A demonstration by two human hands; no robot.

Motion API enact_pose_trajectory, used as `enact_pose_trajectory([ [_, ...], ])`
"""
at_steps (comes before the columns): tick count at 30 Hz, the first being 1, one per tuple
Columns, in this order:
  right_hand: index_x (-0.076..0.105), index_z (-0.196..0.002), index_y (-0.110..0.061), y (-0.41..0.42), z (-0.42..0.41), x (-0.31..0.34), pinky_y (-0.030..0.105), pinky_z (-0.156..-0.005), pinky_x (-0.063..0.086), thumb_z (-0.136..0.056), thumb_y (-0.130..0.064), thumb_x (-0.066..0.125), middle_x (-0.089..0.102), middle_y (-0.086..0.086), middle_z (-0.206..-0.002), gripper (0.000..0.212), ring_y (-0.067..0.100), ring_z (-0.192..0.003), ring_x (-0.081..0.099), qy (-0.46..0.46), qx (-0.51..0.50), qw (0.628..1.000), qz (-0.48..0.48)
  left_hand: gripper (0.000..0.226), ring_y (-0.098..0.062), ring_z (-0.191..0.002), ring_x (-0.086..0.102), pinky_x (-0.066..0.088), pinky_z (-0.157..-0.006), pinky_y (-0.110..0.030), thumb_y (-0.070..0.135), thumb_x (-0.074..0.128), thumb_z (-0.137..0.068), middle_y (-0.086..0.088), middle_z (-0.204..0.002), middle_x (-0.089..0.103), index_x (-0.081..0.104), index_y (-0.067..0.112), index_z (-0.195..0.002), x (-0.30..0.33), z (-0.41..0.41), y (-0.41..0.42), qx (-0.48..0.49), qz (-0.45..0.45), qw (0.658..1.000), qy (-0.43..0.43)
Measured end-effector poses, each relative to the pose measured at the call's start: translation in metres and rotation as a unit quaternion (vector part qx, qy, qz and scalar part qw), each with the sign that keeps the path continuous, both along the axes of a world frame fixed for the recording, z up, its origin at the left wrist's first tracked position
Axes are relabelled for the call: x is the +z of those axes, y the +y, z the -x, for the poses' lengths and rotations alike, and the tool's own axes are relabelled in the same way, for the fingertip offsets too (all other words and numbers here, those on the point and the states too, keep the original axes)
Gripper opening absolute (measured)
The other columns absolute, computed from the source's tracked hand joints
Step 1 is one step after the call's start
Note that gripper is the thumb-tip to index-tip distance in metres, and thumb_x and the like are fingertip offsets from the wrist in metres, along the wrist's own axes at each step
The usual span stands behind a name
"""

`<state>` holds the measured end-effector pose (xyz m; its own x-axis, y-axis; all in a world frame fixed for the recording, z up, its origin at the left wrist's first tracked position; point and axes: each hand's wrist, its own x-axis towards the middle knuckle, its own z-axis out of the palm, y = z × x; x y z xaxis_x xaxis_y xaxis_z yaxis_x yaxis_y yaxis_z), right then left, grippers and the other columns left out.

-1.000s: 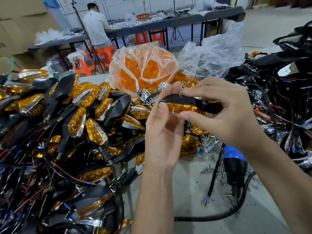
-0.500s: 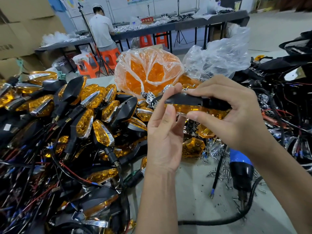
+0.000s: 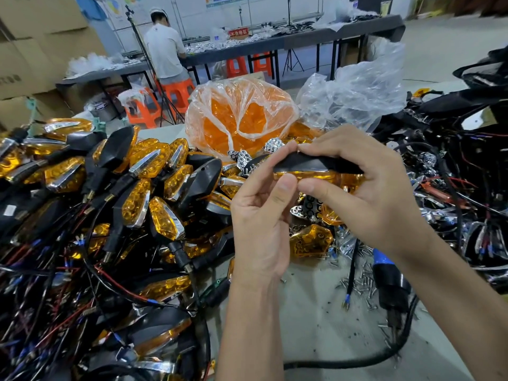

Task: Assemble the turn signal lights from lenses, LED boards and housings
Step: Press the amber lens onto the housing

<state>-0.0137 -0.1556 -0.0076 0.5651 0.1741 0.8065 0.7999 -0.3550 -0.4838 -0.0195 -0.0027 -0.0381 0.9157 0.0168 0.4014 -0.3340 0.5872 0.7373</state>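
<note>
Both hands [image 3: 264,215] [image 3: 368,193] pinch the turn signal [image 3: 310,164] between fingertips.

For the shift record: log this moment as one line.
step: pressing lens into housing | left hand: pinches turn signal light | right hand: grips same light | screwdriver: on table, untouched

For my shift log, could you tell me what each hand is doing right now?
Left hand: pinching the turn signal light at its tip.
Right hand: gripping the same light.

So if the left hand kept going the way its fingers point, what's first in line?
The turn signal light it already pinches; beyond that, probably the bag of orange lenses, though depth is unclear.
</note>
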Motion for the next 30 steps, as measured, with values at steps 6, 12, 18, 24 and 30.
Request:
enact_pose_trajectory([
  [6, 0.073, -0.117, -0.005, 0.0, -0.001, -0.002, 0.026, -0.097, 0.048, -0.089, -0.018, 0.08, 0.071, 0.001, -0.113, 0.032, 0.015, -0.111, 0.066, 0.007, 0.019, 1.0, -0.015, 0.029, -0.015, -0.089, 0.063, 0.056, -0.087, -0.026, 0.019, 0.071, -0.088, 0.004, -0.102, 0.076, 0.08, 0.023, -0.115, 0.005, 0.004, 0.0, 0.034, -0.016, 0.999, -0.008],
  [12, 0.074, -0.121, -0.017, -0.002, -0.006, -0.013, 0.043, -0.095, 0.057, -0.098, -0.025, 0.071, 0.075, -0.001, -0.113, 0.024, 0.019, -0.109, 0.07, 0.161, 0.039, 0.985, -0.046, 0.022, -0.01, -0.089, 0.07, 0.057, -0.076, -0.024, 0.027, 0.082, -0.084, 0.002, -0.096, 0.078, 0.08, 0.019, -0.104, 0.006, 0.002, -0.008, 0.137, -0.078, 0.987, 0.036],
  [18, 0.069, -0.097, -0.013, 0.004, -0.003, -0.009, 0.027, -0.047, 0.042, -0.11, -0.036, 0.039, 0.063, 0.02, -0.078, 0.041, 0.015, -0.052, 0.051, 0.381, 0.042, 0.917, -0.115, 0.014, -0.011, -0.087, 0.063, 0.052, -0.084, -0.03, 0.037, 0.075, -0.089, 0.004, -0.089, 0.072, 0.077, 0.028, -0.079, 0.003, 0.0, -0.012, 0.136, -0.071, 0.982, 0.111],
  [24, 0.066, -0.088, -0.004, 0.013, 0.005, -0.005, 0.024, -0.038, 0.028, -0.11, -0.052, 0.039, 0.061, 0.024, -0.066, 0.059, 0.019, -0.036, 0.033, 0.609, 0.112, 0.77, -0.15, 0.035, -0.031, -0.075, 0.057, 0.046, -0.068, -0.055, 0.057, 0.064, -0.09, -0.001, -0.079, 0.069, 0.075, 0.026, -0.077, 0.002, 0.002, -0.02, 0.233, -0.094, 0.963, 0.094],
  [30, 0.066, -0.099, 0.001, 0.023, 0.01, -0.006, 0.023, -0.037, 0.032, -0.109, -0.054, 0.041, 0.062, 0.021, -0.071, 0.061, 0.023, -0.033, 0.043, 0.644, 0.106, 0.749, -0.115, 0.06, -0.01, -0.058, 0.06, 0.05, -0.056, -0.024, 0.06, 0.041, -0.1, 0.008, -0.058, 0.059, 0.063, 0.027, -0.055, 0.004, 0.004, -0.026, 0.343, -0.049, 0.927, 0.141],
])
